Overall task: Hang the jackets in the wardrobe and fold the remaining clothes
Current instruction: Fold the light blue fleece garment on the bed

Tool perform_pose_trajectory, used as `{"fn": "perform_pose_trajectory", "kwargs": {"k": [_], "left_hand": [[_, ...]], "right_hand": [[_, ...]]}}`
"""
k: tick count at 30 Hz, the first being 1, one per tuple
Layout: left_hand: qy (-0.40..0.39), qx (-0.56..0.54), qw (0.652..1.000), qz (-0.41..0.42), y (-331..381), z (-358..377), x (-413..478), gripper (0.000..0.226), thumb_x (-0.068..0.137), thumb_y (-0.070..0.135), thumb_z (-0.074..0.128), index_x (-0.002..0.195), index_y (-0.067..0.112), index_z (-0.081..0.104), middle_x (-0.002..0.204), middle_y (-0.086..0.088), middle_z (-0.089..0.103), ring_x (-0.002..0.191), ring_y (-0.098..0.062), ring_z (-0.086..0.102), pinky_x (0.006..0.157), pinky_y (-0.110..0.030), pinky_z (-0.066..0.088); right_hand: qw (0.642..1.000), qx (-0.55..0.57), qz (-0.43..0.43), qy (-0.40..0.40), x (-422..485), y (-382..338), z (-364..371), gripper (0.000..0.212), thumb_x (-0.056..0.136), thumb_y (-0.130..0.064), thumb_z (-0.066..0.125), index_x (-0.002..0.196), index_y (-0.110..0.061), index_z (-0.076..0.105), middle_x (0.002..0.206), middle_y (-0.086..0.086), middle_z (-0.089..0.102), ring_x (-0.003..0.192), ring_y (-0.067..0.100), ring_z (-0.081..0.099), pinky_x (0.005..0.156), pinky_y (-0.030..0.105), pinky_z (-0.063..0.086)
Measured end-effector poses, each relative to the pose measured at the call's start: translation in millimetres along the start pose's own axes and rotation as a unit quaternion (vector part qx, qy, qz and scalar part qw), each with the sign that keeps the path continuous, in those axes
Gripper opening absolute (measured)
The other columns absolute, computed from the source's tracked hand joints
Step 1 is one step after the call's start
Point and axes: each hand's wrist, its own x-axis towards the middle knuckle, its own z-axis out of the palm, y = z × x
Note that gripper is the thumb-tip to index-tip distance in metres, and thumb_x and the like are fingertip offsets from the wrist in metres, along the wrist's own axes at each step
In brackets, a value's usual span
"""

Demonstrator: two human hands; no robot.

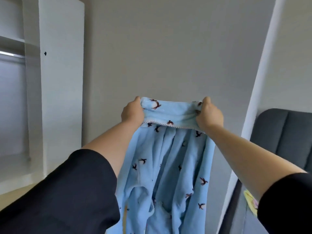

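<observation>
A light blue fleece garment (170,162) printed with small dark birds hangs in front of me, held up by its top edge. My left hand (132,113) grips the left end of that edge, and my right hand (209,114) grips the right end, both arms stretched forward. The cloth between the hands is pulled taut and the rest falls in folds below. The open white wardrobe (60,81) stands at the left, its metal hanging rail (11,55) bare.
A plain white wall fills the middle behind the garment. A white door or panel edge (253,98) slants on the right. Beyond it stands a dark grey padded headboard (283,137), and a bit of yellow cloth (250,201) shows at the lower right.
</observation>
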Motion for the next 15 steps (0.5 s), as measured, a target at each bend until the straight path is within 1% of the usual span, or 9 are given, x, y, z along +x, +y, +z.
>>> {"fn": "perform_pose_trajectory", "kwargs": {"k": [1,2,3,5,7,11,13,15], "left_hand": [[0.007,0.054,0.997,0.054,14,-3,1,0.023,0.087,0.005,0.043,0.109,0.011,0.047,0.102,-0.015,0.063,0.084,-0.034,0.056,0.066,-0.034,0.037],[0.011,0.119,0.985,0.123,28,-7,1,0.026,0.086,0.004,0.044,0.111,0.011,0.046,0.100,-0.015,0.063,0.083,-0.035,0.059,0.063,-0.034,0.036],[0.017,0.175,0.966,0.189,42,-12,1,0.029,0.086,0.004,0.046,0.114,0.011,0.046,0.099,-0.014,0.064,0.083,-0.036,0.062,0.062,-0.033,0.035],[0.037,0.225,0.936,0.268,72,-23,2,0.030,0.085,0.004,0.048,0.114,0.011,0.046,0.094,-0.011,0.064,0.074,-0.032,0.061,0.059,-0.032,0.035],[0.056,0.234,0.920,0.311,105,-33,2,0.030,0.084,0.002,0.048,0.112,0.011,0.047,0.090,-0.008,0.063,0.069,-0.030,0.056,0.057,-0.030,0.033],[0.075,0.227,0.903,0.358,178,-57,-15,0.027,0.085,0.002,0.048,0.110,0.012,0.047,0.091,-0.009,0.066,0.078,-0.031,0.063,0.056,-0.030,0.032],[0.092,0.217,0.901,0.365,208,-68,-28,0.027,0.085,0.001,0.048,0.110,0.012,0.046,0.090,-0.009,0.066,0.075,-0.030,0.061,0.056,-0.030,0.031],[0.101,0.204,0.904,0.361,235,-82,-42,0.027,0.084,0.000,0.049,0.109,0.012,0.046,0.088,-0.009,0.066,0.071,-0.029,0.056,0.056,-0.031,0.031]], "right_hand": [[0.999,-0.019,0.002,0.025,1,8,-17,0.019,0.083,0.000,0.042,0.089,-0.011,0.028,0.093,0.020,0.057,0.071,0.039,0.052,0.056,0.036,0.027],[0.998,-0.036,0.009,0.044,1,16,-35,0.019,0.083,0.001,0.041,0.089,-0.012,0.027,0.094,0.020,0.057,0.068,0.038,0.050,0.055,0.036,0.027],[0.997,-0.053,0.019,0.058,1,25,-54,0.019,0.082,0.001,0.040,0.088,-0.012,0.027,0.094,0.019,0.057,0.065,0.034,0.045,0.055,0.035,0.027],[0.993,-0.085,0.039,0.076,-3,44,-89,0.021,0.081,0.003,0.039,0.089,-0.013,0.027,0.092,0.015,0.054,0.059,0.028,0.038,0.052,0.032,0.025],[0.988,-0.114,0.060,0.088,-9,60,-123,0.024,0.081,0.005,0.038,0.090,-0.013,0.026,0.090,0.010,0.048,0.053,0.023,0.033,0.046,0.029,0.018],[0.973,-0.154,0.108,0.132,-30,87,-194,0.023,0.084,0.005,0.039,0.090,-0.013,0.026,0.084,0.005,0.039,0.050,0.022,0.031,0.045,0.030,0.017],[0.968,-0.171,0.113,0.148,-40,98,-232,0.022,0.085,0.005,0.040,0.090,-0.012,0.026,0.085,0.005,0.040,0.052,0.023,0.034,0.045,0.030,0.018],[0.963,-0.187,0.110,0.161,-49,104,-269,0.022,0.085,0.004,0.040,0.090,-0.012,0.027,0.090,0.009,0.046,0.058,0.026,0.038,0.046,0.030,0.020]]}}
